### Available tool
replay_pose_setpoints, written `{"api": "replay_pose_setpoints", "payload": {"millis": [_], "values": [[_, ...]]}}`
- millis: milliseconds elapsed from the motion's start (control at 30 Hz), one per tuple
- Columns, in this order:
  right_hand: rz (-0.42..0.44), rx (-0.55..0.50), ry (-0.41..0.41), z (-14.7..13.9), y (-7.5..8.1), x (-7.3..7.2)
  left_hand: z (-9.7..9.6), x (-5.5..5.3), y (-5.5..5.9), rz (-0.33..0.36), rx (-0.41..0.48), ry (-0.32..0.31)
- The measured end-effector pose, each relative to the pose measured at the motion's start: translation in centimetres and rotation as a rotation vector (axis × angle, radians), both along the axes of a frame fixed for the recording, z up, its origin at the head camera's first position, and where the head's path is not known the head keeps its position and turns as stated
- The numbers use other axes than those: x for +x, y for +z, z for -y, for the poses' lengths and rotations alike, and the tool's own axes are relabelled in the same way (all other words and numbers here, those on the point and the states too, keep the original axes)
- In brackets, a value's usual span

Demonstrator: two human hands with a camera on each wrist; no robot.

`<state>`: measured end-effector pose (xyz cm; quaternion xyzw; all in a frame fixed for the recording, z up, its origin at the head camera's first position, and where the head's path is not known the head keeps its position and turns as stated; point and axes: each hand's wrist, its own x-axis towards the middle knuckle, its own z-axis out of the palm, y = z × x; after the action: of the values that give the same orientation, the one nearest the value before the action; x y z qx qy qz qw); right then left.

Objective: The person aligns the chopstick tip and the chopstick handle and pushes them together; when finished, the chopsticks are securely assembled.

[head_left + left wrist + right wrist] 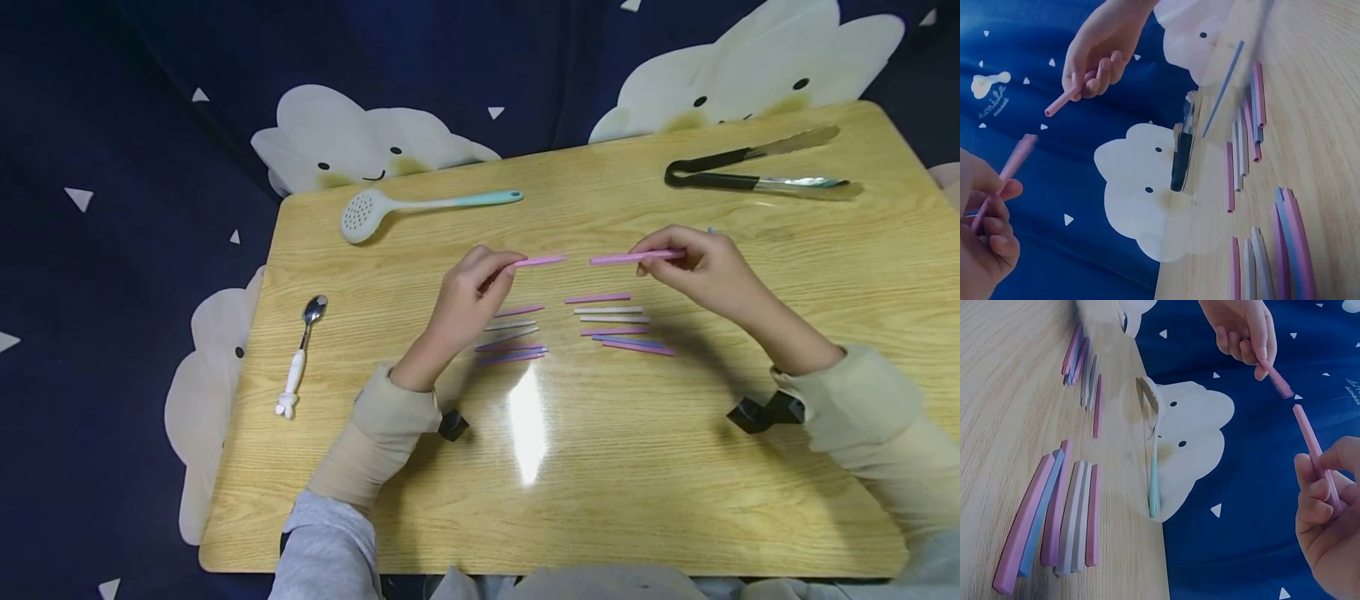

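Above the table, my left hand [468, 296] pinches a pink stick [543, 260] between thumb and fingers. Opposite it, my right hand [697, 262] holds another pink stick [611, 259] in the same kind of pinch. The two free ends point at each other with a small gap between them, which the right wrist view also shows. Below the hands lie two groups of thin square-edged sticks in pink, white, purple and blue: a left group [517, 323] and a right group [611, 319]. A single blue stick [1222, 90] lies apart, mostly hidden behind my right hand in the head view.
A slotted skimmer [365, 217] with a mint handle lies at the back left. Black-handled tongs [712, 180] are at the back right, and a spoon [296, 371] with a white handle rests near the left edge. A dark cloud-print curtain [450, 67] hangs behind the wooden table [637, 483].
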<state>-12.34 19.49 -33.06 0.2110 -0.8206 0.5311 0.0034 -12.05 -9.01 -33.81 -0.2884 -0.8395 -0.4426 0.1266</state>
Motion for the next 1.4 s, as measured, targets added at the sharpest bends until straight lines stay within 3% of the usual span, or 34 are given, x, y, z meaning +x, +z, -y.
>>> {"api": "replay_pose_setpoints", "payload": {"millis": [133,500,867,1400], "values": [[-0.007,0.011,-0.013,0.2,0.1,0.0,-0.2,0.1,0.1,-0.03,0.066,-0.007],[-0.034,-0.017,0.023,0.8,0.5,0.2,-1.0,0.3,0.1,0.019,0.184,-0.025],[-0.032,-0.029,0.045,1.1,0.9,0.4,-1.2,0.6,0.3,0.01,0.202,-0.034],[-0.07,-0.009,-0.006,1.6,1.1,1.1,-1.6,1.0,0.7,0.009,0.192,-0.025]]}}
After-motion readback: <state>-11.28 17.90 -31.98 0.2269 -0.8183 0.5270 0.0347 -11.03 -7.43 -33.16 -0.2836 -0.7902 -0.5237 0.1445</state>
